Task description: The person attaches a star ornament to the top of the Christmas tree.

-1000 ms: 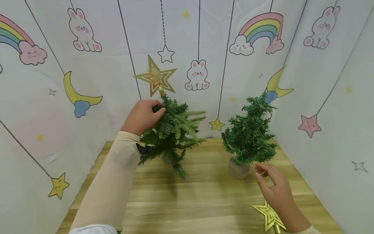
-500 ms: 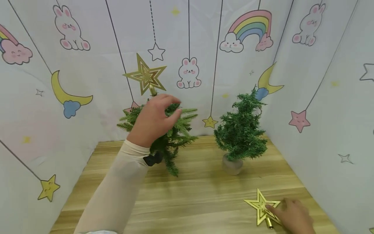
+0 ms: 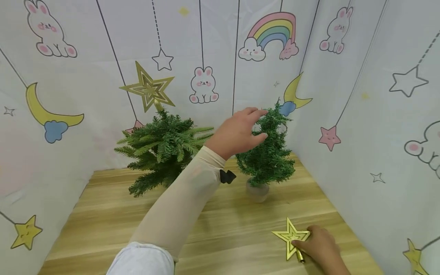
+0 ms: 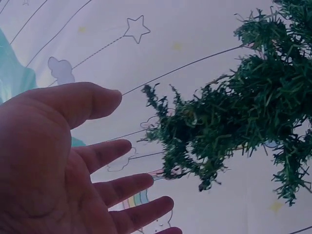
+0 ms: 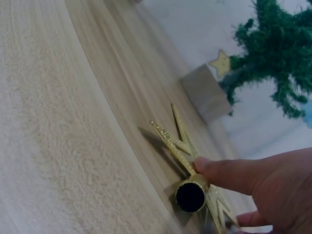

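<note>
Head view: left hand (image 3: pixel 240 131), fingers spread and nearly straight, is reaching across to the upper branches of the small bare tree (image 3: pixel 267 152); fingertips are lying at or just against its top needles, gripping nothing. The arm is wearing a cream, close-fitting sleeve (image 3: pixel 178 206). Right hand (image 3: pixel 317 248) is resting low on the wooden tabletop (image 3: pixel 223 229), fingers curled onto the loose gold star topper (image 3: pixel 291 237), which is lying flat on the boards in front of that tree. The tree is standing in a pale rounded pot (image 3: pixel 257 191), needles short and bristly. To its left, well apart, a fuller tree (image 3: pixel 161 147) with longer flat fronds is carrying a second gold star (image 3: pixel 148 88) upright on its tip. Printed backdrop (image 3: pixel 86 57) of rabbits, moons and rainbows is enclosing the table.

Left wrist view: left hand (image 4: pixel 63 165) is showing an open palm, thumb and fingers extended and separated; the tree's (image 4: pixel 243 112) tufted, tinsel-like branches are hanging just beside the fingertips, a narrow gap showing.

Right wrist view: right hand (image 5: pixel 263 187) is pressing a fingertip on the star topper (image 5: pixel 187 156), a glittered, layered outline shape with a hollow gold socket tube; the star is touching the grained wooden surface (image 5: pixel 58 122), the pot (image 5: pixel 207 92) standing beyond it
</note>
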Demonstrator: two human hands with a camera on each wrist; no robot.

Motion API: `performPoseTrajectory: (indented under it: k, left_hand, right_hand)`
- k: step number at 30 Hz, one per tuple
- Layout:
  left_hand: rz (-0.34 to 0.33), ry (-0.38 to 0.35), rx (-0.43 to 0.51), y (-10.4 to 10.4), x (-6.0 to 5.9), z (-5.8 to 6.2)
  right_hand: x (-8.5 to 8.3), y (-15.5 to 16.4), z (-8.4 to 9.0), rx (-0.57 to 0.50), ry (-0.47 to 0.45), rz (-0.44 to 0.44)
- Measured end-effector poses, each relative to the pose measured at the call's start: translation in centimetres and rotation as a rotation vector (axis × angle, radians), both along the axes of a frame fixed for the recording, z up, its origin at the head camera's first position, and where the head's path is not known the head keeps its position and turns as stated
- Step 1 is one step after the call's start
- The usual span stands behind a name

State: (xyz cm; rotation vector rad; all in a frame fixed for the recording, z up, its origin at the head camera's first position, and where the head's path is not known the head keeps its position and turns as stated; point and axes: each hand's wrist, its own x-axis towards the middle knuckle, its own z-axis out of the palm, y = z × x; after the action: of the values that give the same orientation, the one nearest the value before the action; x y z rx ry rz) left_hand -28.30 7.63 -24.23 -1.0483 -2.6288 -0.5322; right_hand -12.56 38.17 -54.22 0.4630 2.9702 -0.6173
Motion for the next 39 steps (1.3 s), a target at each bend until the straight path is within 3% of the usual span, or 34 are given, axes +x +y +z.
performPoseTrajectory:
  k: [5,13,22,25,27,29,33,39]
  left_hand:
    - [-0.036,-0.045,-0.089,1.6,-1.1,-1.0]
    - [-0.038,-0.021,-0.09,2.3,-1.5,-2.0]
    - [-0.027,-0.024,-0.1,2.1,-1.4,-2.3]
    - [-0.037,-0.018,-0.099,2.1,-1.4,-2.3]
    - [-0.041,-0.016,-0.095,2.1,-1.5,-2.3]
    - [-0.043,-0.014,-0.099,2.1,-1.5,-2.3]
    - [-0.049,-0.02,-0.102,2.0,-1.5,-2.5]
    - [-0.055,-0.033,-0.091,2.1,-1.5,-2.6]
  right_hand:
    - [-0.3,-0.3,0.5,-0.089,-0.066,-0.002]
    - [-0.8,-0.2,1.1,-0.114,-0.133,0.011]
    - [-0.8,0.3,1.7,-0.361,-0.044,-0.019]
    - [-0.8,1.1,2.8,-0.463,-0.005,-0.003]
    - [-0.9,1.7,4.2,-0.566,0.067,-0.004]
    - [-1.0,2.3,6.6,-0.6,0.162,0.02]
    - [-1.7,2.6,13.2,-0.718,0.494,0.019]
    - [-4.1,1.5,23.2,-1.091,1.019,0.119]
